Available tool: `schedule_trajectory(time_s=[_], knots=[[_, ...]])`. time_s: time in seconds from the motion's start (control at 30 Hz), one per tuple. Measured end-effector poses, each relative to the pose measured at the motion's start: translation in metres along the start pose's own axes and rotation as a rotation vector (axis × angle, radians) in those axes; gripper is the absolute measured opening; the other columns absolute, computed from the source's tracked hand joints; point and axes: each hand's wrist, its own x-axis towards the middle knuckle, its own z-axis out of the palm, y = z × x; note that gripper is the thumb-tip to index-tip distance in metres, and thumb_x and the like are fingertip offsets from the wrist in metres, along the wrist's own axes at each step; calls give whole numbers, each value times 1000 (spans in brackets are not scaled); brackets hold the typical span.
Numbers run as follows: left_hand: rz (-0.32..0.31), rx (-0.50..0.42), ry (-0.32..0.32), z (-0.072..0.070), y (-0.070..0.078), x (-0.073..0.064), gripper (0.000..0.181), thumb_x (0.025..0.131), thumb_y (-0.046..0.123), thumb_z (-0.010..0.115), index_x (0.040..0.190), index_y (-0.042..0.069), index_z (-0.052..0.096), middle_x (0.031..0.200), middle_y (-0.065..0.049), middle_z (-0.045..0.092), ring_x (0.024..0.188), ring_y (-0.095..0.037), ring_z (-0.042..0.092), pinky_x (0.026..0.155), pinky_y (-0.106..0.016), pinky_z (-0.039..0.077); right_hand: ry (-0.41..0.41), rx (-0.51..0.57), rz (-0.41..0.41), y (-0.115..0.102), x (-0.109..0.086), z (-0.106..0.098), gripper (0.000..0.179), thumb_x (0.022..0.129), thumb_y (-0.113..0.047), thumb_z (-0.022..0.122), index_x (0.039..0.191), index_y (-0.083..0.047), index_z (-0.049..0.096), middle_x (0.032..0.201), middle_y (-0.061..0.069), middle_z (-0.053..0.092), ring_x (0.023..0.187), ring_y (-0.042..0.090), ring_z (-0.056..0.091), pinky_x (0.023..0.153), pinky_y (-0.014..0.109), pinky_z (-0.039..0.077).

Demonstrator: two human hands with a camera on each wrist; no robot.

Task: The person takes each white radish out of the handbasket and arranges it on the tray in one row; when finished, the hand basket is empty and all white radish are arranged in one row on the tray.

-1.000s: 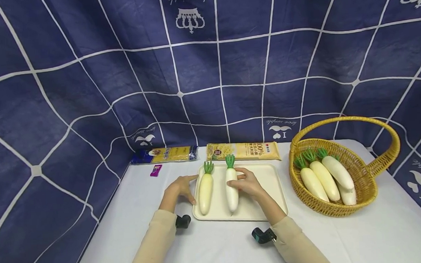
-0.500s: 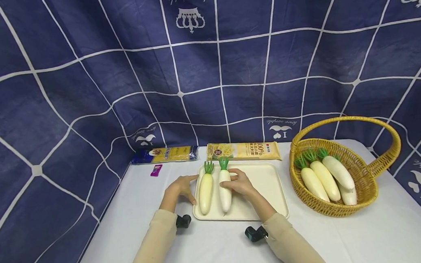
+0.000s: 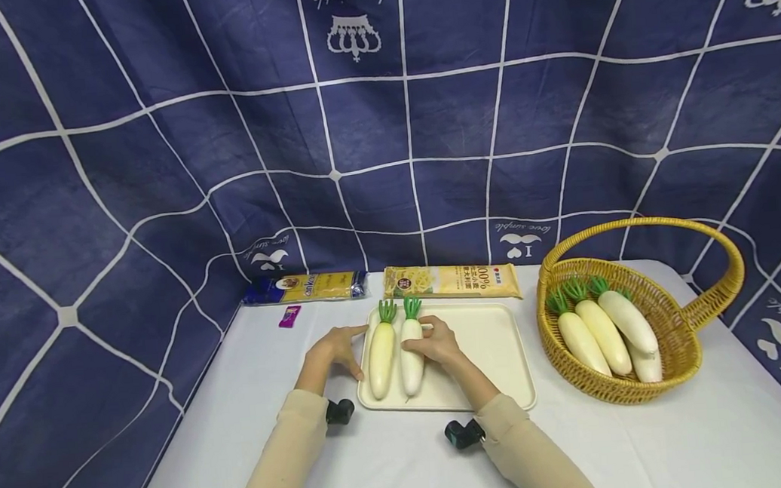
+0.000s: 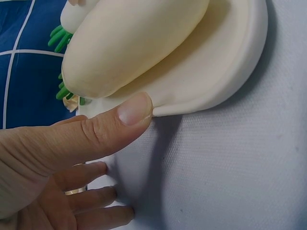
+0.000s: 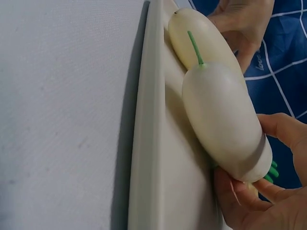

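Radish (image 3: 412, 367): it's shifting leftward within the tray (image 3: 483, 355), and the gap to the cream radish (image 3: 381, 362) is narrowing to a sliver!
Upshot: the pair is now forming a neat row in the tray's left half, I'd judge, with the placing not quite looking finished.
Right hand (image 3: 440, 341): coming in from the tray's right, its thumb and fingers are pinching the radish on its leafy half.
Left hand (image 3: 333, 348): the thumb is touching the tray's left rim, the other fingers spreading apart outside it.
Leaves: they're pointing at the tray's far edge, the root tip facing the near one.
Long axis: it's running almost parallel to the tray's left side, leaning slightly, nearly matching the cream radish.
Weight: whether the radish is resting fully on the tray, I cannot tell.
Basket (image 3: 598, 388): it's standing right of the tray, holding more radishes.
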Motion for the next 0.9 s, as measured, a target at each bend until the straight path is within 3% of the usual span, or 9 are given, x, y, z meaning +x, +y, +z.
schedule_trajectory(time_s=[0.23, 0.47, 0.7, 0.9], knots=[[7, 10, 8, 0, 0, 0, 109, 48, 24, 93, 144, 19, 41, 136, -25, 47, 127, -44, 40, 102, -59, 37, 40, -34, -1, -4, -1, 2, 72, 65, -19, 81, 126, 2, 50, 103, 22, 65, 75, 22, 64, 61, 27, 56], [-8, -3, -6, -1, 2, -1, 109, 49, 23, 92, 144, 19, 40, 139, -23, 45, 130, -44, 37, 103, -60, 35, 60, -108, -1, -7, -3, 1, 73, 65, -25, 82, 125, 2, 52, 105, 22, 62, 91, 30, 61, 75, 36, 55], [-10, 0, -5, -1, 2, 0, 108, 49, 23, 92, 144, 19, 40, 136, -23, 48, 128, -44, 39, 102, -59, 37, -2, 4, 45, -4, -3, -1, 73, 71, -22, 79, 130, 5, 46, 99, 22, 59, 61, 19, 63, 55, 30, 58], [-10, 1, -3, 0, 0, 0, 108, 49, 23, 92, 144, 19, 40, 137, -24, 47, 128, -44, 40, 102, -59, 37, -22, 12, 52, -3, -4, 0, 71, 74, -21, 77, 132, 4, 44, 92, 19, 61, 54, 16, 62, 53, 29, 58]])
